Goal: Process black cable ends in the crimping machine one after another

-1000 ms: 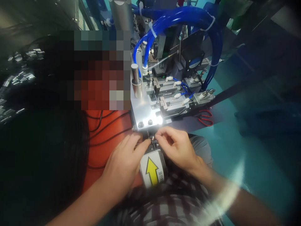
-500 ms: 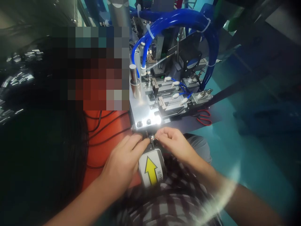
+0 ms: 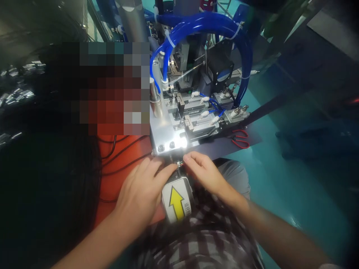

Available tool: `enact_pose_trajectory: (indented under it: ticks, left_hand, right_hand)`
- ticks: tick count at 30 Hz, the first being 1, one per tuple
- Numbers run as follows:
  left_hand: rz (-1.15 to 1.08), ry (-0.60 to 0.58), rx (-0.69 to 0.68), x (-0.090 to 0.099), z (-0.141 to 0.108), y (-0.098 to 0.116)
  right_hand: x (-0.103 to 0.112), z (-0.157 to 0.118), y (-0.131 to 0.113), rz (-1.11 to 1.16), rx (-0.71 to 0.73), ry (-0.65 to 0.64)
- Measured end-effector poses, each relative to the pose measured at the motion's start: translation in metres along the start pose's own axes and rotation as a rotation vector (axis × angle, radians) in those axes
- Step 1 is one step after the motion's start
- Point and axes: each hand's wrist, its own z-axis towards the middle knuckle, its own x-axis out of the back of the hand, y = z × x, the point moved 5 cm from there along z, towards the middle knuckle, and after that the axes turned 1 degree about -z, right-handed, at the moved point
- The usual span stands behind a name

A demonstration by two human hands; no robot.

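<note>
My left hand (image 3: pixel 140 188) lies over the track end just below the metal block, its fingers bent and their tips partly hidden. Its thumb reaches a small shiny metal part (image 3: pixel 179 163). On the other side, my right hand (image 3: pixel 204 170) is closed, thumb and forefinger pinched together close to that part. What either hand grips is too small to name. Right below the part sits a white rounded cover (image 3: pixel 177 200) with a yellow arrow and printed characters.
A bright metal block (image 3: pixel 168 138) and pneumatic cylinders (image 3: pixel 203 125) stand ahead, with thick blue tubing (image 3: pixel 207 23) arching above. Red-handled pliers (image 3: pixel 240 139) lie to the right. Black cables (image 3: pixel 126 164) cross an orange-red surface (image 3: pixel 117 183) at left, beside a large dark roll (image 3: pixel 50 179).
The view has shifted slightly, moving the machine leftward in the picture. My right fingertips have drawn a little away from the small part; my left thumb stays at it.
</note>
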Motion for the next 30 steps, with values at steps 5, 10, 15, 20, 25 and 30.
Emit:
enact_pose_trajectory:
  ticks: [5, 10, 15, 20, 25, 30]
  left_hand:
    - [-0.023, 0.02, -0.015, -0.002, -0.002, -0.002]
    - [-0.083, 0.034, -0.022, -0.003, -0.004, -0.004]
    - [-0.034, 0.012, 0.007, -0.001, -0.003, -0.004]
    - [-0.049, 0.021, -0.014, 0.0, -0.005, -0.004]
    - [-0.129, 0.07, -0.035, 0.003, -0.006, -0.008]
    - [-0.161, 0.095, -0.047, 0.01, -0.015, -0.013]
  right_hand:
    - [-0.005, -0.001, 0.001, -0.04, 0.175, 0.052]
    - [-0.006, -0.001, 0.001, -0.089, 0.231, 0.08]
    - [-0.007, 0.002, 0.003, 0.03, 0.19, 0.077]
    - [-0.009, 0.003, 0.005, 0.093, 0.171, 0.07]
    - [-0.01, 0.004, 0.005, 0.109, 0.165, 0.05]
    - [-0.009, 0.003, 0.004, 0.112, 0.164, 0.033]
